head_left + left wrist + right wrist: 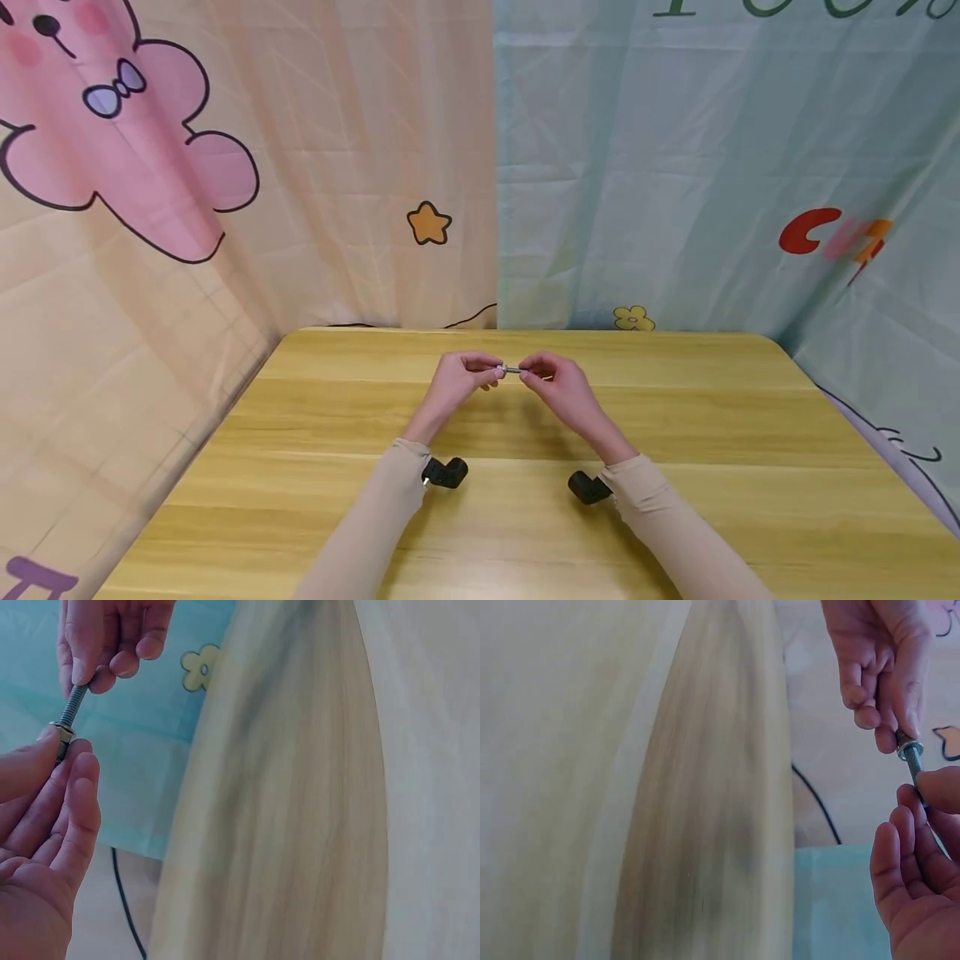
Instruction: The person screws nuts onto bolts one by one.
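Both hands meet over the far middle of the table with a metal bolt (513, 370) between them. Its threaded shank (74, 703) shows in the gap between the fingertips. My left hand (455, 385) pinches the thick end of the bolt, where a washer-like ring (910, 748) sits around the shank. The thumb and fingers of my right hand (561, 390) pinch the opposite, threaded end, hiding its tip. In the left wrist view the bolt slants, with the left hand at its lower end.
The wooden table (495, 525) runs back to printed curtains (645, 167) behind and at both sides. Black cameras (446, 473) sit at the wrists. Beyond the table edge a dark cable (127, 904) hangs, seen in both wrist views.
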Available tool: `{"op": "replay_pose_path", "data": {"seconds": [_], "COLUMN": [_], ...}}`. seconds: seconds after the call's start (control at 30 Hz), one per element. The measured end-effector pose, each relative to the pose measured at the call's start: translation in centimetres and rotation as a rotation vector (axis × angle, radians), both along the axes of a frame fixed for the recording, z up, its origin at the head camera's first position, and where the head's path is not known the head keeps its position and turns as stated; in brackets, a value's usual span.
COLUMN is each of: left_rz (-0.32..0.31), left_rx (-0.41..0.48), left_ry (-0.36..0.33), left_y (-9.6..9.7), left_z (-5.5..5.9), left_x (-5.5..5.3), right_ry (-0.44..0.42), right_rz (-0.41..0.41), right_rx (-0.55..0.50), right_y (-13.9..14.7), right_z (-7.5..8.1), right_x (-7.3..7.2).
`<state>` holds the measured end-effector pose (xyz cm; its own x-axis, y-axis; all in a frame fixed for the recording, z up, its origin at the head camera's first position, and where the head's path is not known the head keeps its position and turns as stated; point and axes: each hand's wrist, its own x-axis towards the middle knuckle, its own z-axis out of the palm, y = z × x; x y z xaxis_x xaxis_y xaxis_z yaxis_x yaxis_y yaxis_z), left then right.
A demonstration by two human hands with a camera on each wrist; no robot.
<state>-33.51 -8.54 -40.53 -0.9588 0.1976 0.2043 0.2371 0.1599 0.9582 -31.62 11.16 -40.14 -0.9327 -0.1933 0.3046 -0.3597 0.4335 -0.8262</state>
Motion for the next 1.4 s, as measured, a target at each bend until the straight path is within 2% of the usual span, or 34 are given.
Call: {"op": "replay_pose_path", "data": {"seconds": [0.2,0.33,0.43,0.57,0.73,0.83,1.1,1.4], "left_rz": [0.028,0.039,0.049,0.066,0.086,0.084,0.069,0.065], "left_rx": [0.004,-0.041,-0.112,-0.246,-0.396,-0.44,-0.439,-0.415], "left_ry": [-0.065,-0.101,-0.114,-0.081,-0.027,-0.016,-0.037,-0.052], "left_y": [-0.1,-0.4,-0.4,-0.2,0.2,0.4,1.0,0.6], "left_z": [-1.1,-1.6,-2.0,-2.4,-2.8,-2.9,-3.1,-3.3], "left_x": [-2.4,-3.5,-4.1,-5.1,-6.0,-6.4,-6.9,-7.1], "right_ry": [-0.053,-0.088,-0.129,-0.166,-0.162,-0.14,-0.133,-0.153], "right_rz": [-0.004,0.001,-0.005,-0.01,-0.003,-0.004,-0.013,-0.022], "right_rx": [0.055,0.102,0.141,0.173,0.231,0.279,0.346,0.326], "right_y": [-0.6,-0.8,-0.8,-0.6,-0.5,-0.4,-0.2,-0.3], "right_z": [-0.8,-1.5,-1.9,-2.2,-2.7,-2.8,-2.8,-3.2], "right_x": [-3.0,-4.6,-5.6,-6.7,-7.8,-8.2,-8.6,-9.1]}}
